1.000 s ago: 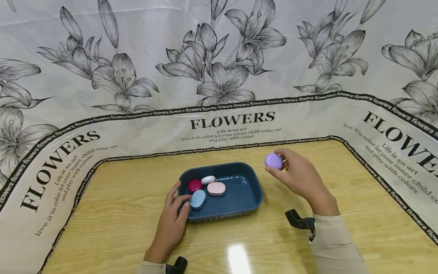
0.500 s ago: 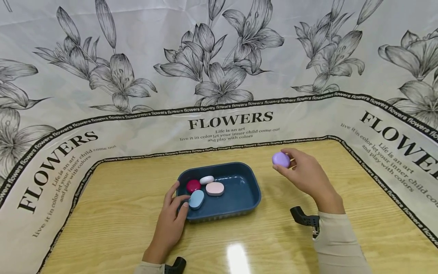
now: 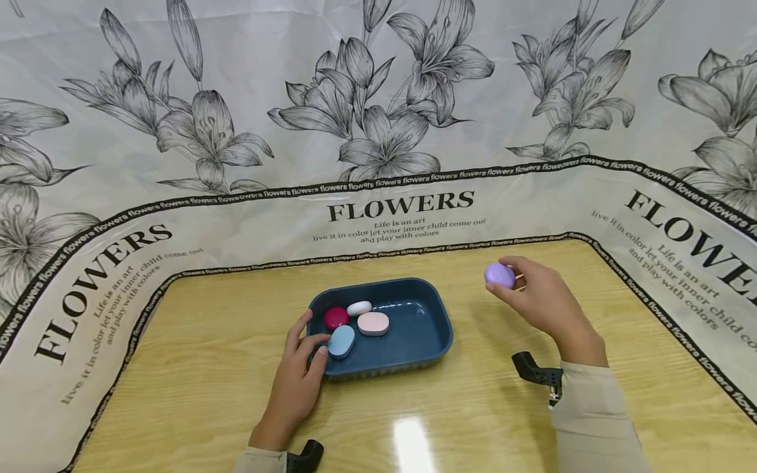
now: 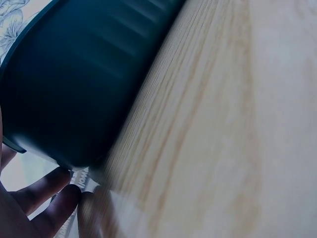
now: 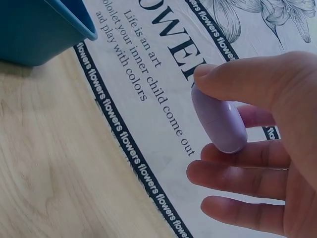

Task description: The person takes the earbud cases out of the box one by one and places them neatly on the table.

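Observation:
In the head view my right hand (image 3: 541, 302) holds a smooth purple oval piece (image 3: 499, 275) above the table, right of the dark blue tray (image 3: 408, 361). Thumb and fingers pinch this rounded purple piece (image 5: 220, 121) in the right wrist view, where a faint line runs across it. My left hand (image 3: 296, 381) grips the tray's left end, one finger reaching over the rim toward a light blue oval piece (image 3: 341, 341). Beside that piece lie a dark red round one (image 3: 336, 318), a white one (image 3: 359, 308) and a pale pink one (image 3: 373, 323).
The tray stands on a light wood table (image 3: 207, 341). Behind and along both sides rises a white cloth (image 3: 236, 230) printed with flowers and lettering. The tray's right half shows bare floor. Black wrist mounts (image 3: 535, 371) sit by the sleeves.
My right hand has moved right, away from the tray, with the purple piece still pinched. The left hand and the pieces in the tray keep their places.

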Motion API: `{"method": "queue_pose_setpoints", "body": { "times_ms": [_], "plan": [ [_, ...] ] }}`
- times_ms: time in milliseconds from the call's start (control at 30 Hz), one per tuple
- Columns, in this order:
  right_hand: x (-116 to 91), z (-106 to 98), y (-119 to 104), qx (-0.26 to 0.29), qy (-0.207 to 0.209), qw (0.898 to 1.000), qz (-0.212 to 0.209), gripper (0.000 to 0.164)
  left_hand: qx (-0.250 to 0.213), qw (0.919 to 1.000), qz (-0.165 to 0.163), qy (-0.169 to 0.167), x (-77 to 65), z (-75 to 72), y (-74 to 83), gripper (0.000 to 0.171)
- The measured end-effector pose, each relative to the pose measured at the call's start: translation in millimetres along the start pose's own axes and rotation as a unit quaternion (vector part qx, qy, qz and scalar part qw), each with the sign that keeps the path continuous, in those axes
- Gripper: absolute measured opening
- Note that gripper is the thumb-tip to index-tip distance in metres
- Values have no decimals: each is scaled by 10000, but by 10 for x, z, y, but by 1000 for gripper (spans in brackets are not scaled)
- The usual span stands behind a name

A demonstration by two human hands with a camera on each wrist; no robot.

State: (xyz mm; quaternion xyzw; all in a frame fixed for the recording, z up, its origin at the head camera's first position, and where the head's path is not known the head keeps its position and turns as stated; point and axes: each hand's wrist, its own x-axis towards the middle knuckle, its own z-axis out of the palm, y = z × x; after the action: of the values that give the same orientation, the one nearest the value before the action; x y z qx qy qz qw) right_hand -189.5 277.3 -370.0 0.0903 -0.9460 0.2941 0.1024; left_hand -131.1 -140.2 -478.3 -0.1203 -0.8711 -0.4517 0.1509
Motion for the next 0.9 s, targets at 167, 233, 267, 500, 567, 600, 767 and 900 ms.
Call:
{"method": "queue_pose_setpoints", "body": {
  "times_ms": [167, 233, 267, 500, 567, 600, 767, 900],
  "plan": [
    [-6, -21, 91, -31, 32, 10000, -31, 61, -30, 10000, 9, -16, 10, 12, 8, 23],
    [0, -35, 119, -14, 51, 10000, -4, 60, -32, 10000, 1, -13, 19, 17, 12, 24],
    [-2, -38, 131, 5, 48, 10000, 13, 60, -36, 10000, -5, -8, 19, 18, 12, 23],
    [-47, -17, 212, 22, -68, 9998, 163, 60, 41, 9999, -101, -52, -31, 10, 14, 23],
    [-60, -15, 236, -3, -127, 9997, 228, 62, 55, 9999, -123, -69, -38, 7, 15, 23],
    [-65, -16, 248, -11, -162, 9995, 272, 62, 62, 9999, -133, -74, -41, 5, 14, 23],
    [-59, -29, 309, -62, -272, 9988, 402, 64, 77, 9998, -149, -69, -28, 0, 21, 23],
    [-62, -11, 357, -16, -274, 9988, 415, 63, 31, 9999, -110, -60, -28, -3, 29, 23]
  ]
}}
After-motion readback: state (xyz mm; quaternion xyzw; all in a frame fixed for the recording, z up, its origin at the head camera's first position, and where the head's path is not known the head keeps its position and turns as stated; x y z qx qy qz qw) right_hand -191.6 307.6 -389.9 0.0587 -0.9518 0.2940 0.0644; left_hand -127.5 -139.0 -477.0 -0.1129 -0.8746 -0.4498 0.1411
